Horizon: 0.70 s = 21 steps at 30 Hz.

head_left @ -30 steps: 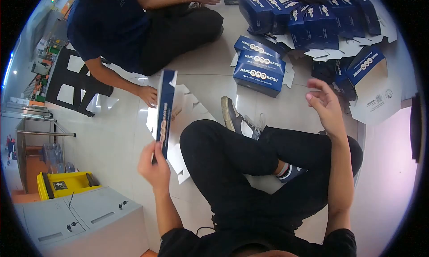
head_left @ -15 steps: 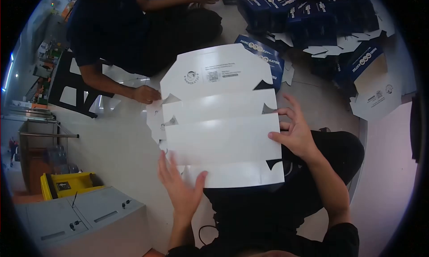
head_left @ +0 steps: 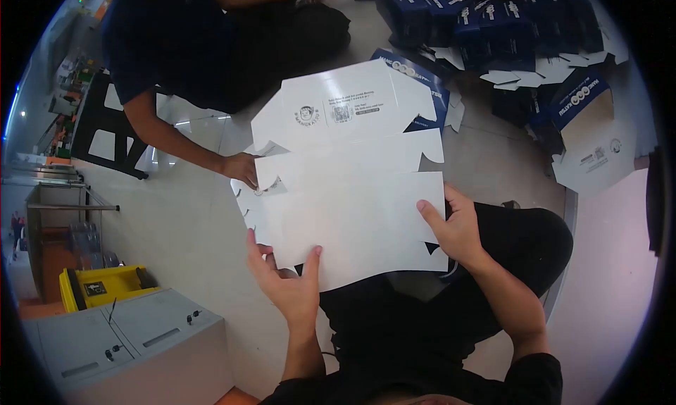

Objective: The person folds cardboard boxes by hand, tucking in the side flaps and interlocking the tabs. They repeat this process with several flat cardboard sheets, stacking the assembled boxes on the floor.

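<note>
A white, unfolded cardboard box blank (head_left: 352,208) lies over my lap, its crease lines and notched tabs showing, with a small logo and a QR code printed on its far panel. My right hand (head_left: 456,225) grips its right edge, thumb on top and the other fingers mostly hidden beneath. At the near left corner my left hand (head_left: 287,282) holds the blank between thumb and fingers. A co-worker's hand (head_left: 241,167) touches another white blank (head_left: 246,211) that shows partly under the left edge of mine.
Several blue boxes (head_left: 493,32) are piled at the far right. A blue printed blank (head_left: 436,98) lies beyond mine, and another blank (head_left: 595,134) leans at the right. The co-worker (head_left: 169,46) sits at far left. A grey cabinet (head_left: 141,341) and yellow bin (head_left: 105,285) stand at near left.
The near panel of my blank has tilted, and its near edge now curves. My right hand has closed in on the right edge. The co-worker's hand has moved slightly right and down, to the blank underneath.
</note>
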Tool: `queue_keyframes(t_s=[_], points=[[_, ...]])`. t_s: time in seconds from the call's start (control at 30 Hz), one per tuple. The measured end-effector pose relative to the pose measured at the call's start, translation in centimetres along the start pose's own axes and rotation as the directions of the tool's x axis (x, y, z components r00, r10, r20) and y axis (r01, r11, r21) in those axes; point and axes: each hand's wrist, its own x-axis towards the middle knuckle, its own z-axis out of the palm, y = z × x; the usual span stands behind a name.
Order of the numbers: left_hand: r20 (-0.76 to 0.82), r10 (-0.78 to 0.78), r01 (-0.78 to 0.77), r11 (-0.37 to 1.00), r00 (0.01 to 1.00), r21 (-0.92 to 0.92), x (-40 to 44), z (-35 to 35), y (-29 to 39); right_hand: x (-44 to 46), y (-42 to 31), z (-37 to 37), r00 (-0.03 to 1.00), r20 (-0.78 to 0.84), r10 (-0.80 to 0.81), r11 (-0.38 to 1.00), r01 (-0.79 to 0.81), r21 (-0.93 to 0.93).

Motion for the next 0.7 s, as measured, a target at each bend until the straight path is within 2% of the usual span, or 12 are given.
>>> queue_keyframes(t_s=[0.13, 0.2, 0.23, 0.3, 0.33, 0.37, 0.43, 0.47, 0.53, 0.57, 0.63, 0.7], points=[[-0.129, -0.059, 0.047, 0.994, 0.990, -0.094, -0.1, 0.2, 0.9, -0.5, -1.0, -0.3, 0.966, 0.159, 0.205, 0.951, -0.235, 0.200], [0.150, 0.099, -0.145, 0.930, 0.984, 0.338, -0.3, -1.1, -0.9, -0.6, -1.9, 0.3, 0.966, 0.250, 0.067, 0.961, -0.130, 0.243], [0.152, 0.103, -0.149, 0.931, 0.983, 0.334, -0.5, -0.8, -1.0, -0.6, -2.1, 0.4, 0.967, 0.245, 0.066, 0.962, -0.127, 0.243], [0.182, 0.362, -0.397, 0.712, 0.914, 0.579, -0.9, 0.4, -0.3, -0.7, -2.4, 0.6, 0.941, 0.324, 0.100, 0.963, -0.173, 0.207], [0.371, 0.372, -0.524, 0.563, 0.851, 0.639, -0.4, 0.5, 0.7, -0.8, -1.5, 0.6, 0.936, 0.345, 0.075, 0.974, -0.143, 0.177], [0.374, 0.377, -0.530, 0.561, 0.847, 0.636, -0.3, 0.6, 0.6, -0.8, -1.4, 0.2, 0.938, 0.338, 0.073, 0.974, -0.141, 0.179], [0.474, 0.311, -0.565, 0.528, 0.824, 0.635, -0.4, 0.6, 0.3, -0.7, -1.4, -0.8, 0.777, 0.517, 0.360, 0.810, -0.535, 0.241], [0.520, 0.281, -0.585, 0.510, 0.806, 0.631, -0.3, 0.7, 0.4, -0.4, -1.4, -1.4, 0.781, 0.513, 0.355, 0.811, -0.531, 0.247], [0.557, 0.273, -0.611, 0.494, 0.784, 0.619, -0.2, 0.2, 1.0, 0.0, -1.8, -2.6, 0.670, 0.624, 0.401, 0.485, -0.734, 0.476], [0.586, 0.261, -0.629, 0.484, 0.767, 0.608, -0.1, 0.0, 1.2, 0.2, -1.9, -3.3, 0.700, 0.659, 0.275, 0.474, -0.695, 0.541], [0.581, 0.274, -0.628, 0.510, 0.767, 0.588, -0.4, 0.0, 1.4, 0.0, -1.1, -3.8, 0.649, 0.756, 0.089, 0.453, -0.702, 0.549], [0.573, 0.286, -0.624, 0.538, 0.768, 0.567, -0.8, 0.2, 1.1, -0.4, -0.2, -3.6, 0.675, 0.738, 0.019, 0.520, -0.637, 0.569]])
